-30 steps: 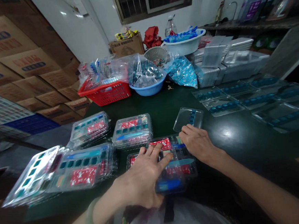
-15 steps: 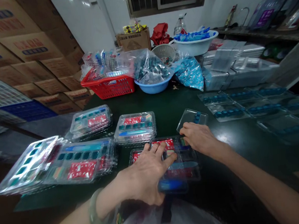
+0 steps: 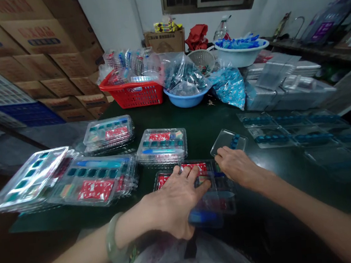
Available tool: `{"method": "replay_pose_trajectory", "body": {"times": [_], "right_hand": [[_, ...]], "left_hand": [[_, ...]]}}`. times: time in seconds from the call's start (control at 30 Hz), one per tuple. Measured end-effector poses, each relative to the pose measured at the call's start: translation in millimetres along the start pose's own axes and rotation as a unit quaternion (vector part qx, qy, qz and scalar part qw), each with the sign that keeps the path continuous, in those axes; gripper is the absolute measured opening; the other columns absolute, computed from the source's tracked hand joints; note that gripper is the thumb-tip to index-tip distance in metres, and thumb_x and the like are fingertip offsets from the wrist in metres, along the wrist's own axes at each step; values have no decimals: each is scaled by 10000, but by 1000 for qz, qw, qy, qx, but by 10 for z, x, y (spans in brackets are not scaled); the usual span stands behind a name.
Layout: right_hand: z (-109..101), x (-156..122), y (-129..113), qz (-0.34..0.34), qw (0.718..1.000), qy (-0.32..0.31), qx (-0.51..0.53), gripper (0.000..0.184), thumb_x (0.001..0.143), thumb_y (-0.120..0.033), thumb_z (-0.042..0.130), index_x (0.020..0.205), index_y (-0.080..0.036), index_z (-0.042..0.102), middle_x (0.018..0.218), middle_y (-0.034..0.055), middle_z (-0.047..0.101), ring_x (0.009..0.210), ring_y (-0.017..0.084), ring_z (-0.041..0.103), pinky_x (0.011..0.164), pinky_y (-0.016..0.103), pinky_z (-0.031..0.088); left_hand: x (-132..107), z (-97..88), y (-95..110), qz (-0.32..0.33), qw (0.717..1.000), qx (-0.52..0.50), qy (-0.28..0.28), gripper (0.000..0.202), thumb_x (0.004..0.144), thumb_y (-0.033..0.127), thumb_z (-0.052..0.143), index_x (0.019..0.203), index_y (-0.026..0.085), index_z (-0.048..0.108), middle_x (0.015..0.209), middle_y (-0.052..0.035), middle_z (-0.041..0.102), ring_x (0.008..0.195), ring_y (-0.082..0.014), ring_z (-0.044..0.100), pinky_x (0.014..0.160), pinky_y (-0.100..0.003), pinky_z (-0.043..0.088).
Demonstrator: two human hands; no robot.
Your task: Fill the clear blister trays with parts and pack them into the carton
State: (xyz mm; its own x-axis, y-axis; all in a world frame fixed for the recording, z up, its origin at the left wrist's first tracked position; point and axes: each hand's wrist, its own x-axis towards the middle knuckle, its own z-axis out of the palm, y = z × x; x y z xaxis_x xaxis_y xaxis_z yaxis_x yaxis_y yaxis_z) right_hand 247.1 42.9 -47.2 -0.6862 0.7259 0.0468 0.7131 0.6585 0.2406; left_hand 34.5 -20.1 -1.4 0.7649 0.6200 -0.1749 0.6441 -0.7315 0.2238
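My left hand (image 3: pixel 179 202) lies palm down with its fingers spread over a group of clear plastic cases (image 3: pixel 207 167). Red patterned packets (image 3: pixel 198 168) and a blue pen show through these cases, and the hand covers part of them. Just right of it, the fingers of my right hand (image 3: pixel 236 167) are closed on the near edge of a clear plastic case (image 3: pixel 221 140) with a row of teal blocks (image 3: pixel 235 141) inside. The fingertips are partly hidden. Beyond my left hand sits a stack of filled cases (image 3: pixel 164 148) with teal squares and a blue pen.
More filled cases (image 3: pixel 97 182) are stacked at the left. Clear cases with teal rows (image 3: pixel 299 127) cover the right side. Behind stand a red basket (image 3: pixel 136 96), a blue basin (image 3: pixel 188 100) and a white basin (image 3: pixel 242 59). Cartons (image 3: pixel 34 37) rise at the far left.
The camera view has shifted slightly, so the things on the table appear a little to the right. Both hands keep nearly the same places on the cases.
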Motion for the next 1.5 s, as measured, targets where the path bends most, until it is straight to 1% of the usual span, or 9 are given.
{"method": "replay_pose_trajectory", "body": {"times": [0.2,0.37,0.53,0.7,0.87,1.13,1.23,1.3,1.5], "right_hand": [[77,-108,-31,18,998,50,-19,160,803,-62,486,733,-169,582,779,62,569,748,192,519,477,273,271],[108,-146,-40,16,995,96,-31,188,800,-51,481,684,-179,555,730,42,553,715,177,505,477,282,238],[118,-190,16,41,990,127,33,190,841,-133,479,679,-176,568,712,28,551,715,151,525,532,265,297],[202,-286,34,115,956,190,194,180,863,-206,478,739,-176,604,726,18,571,681,125,536,617,245,370],[285,-298,-16,163,911,220,307,134,838,-212,522,745,-178,613,731,13,581,652,122,536,605,244,391],[280,-278,-24,207,881,265,334,94,833,-219,533,827,-190,622,783,12,592,659,122,527,609,248,404],[251,-297,40,226,875,249,348,92,838,-237,519,841,-195,600,788,12,593,674,131,531,591,246,402],[214,-307,88,226,880,207,362,95,846,-249,503,836,-197,583,772,7,590,656,130,525,577,245,397],[95,-298,100,153,931,39,330,136,865,-239,456,783,-214,562,759,-10,585,684,134,538,612,258,381]], "left_hand": [[-4,-10,-4,4,1000,-7,16,810,493,387,635,1243,181,406,1153,-148,442,986,-312,437,878,-528,318],[-4,29,-12,4,1000,2,26,860,463,422,666,1239,167,394,1171,-162,432,993,-329,425,867,-524,316],[0,33,-17,6,1000,3,24,900,459,434,692,1258,164,377,1215,-178,412,1039,-357,408,888,-550,294],[1,59,-37,12,1000,4,27,880,460,447,701,1237,152,410,1200,-189,433,1031,-367,411,867,-534,309],[-6,99,-45,13,999,1,38,935,456,447,708,1280,153,377,1234,-201,415,1044,-378,404,875,-551,289],[-12,70,-39,18,999,1,40,929,431,451,722,1252,149,410,1203,-190,451,990,-351,431,855,-532,313],[-8,80,-51,18,999,3,44,949,419,451,728,1258,149,404,1200,-190,450,1000,-350,426,867,-541,301],[-6,87,-59,19,999,4,48,953,414,446,728,1258,149,401,1199,-189,447,1000,-349,424,857,-531,310],[-14,82,-52,20,999,1,45,945,407,438,730,1243,144,402,1194,-179,445,999,-342,421,859,-518,306]]}}
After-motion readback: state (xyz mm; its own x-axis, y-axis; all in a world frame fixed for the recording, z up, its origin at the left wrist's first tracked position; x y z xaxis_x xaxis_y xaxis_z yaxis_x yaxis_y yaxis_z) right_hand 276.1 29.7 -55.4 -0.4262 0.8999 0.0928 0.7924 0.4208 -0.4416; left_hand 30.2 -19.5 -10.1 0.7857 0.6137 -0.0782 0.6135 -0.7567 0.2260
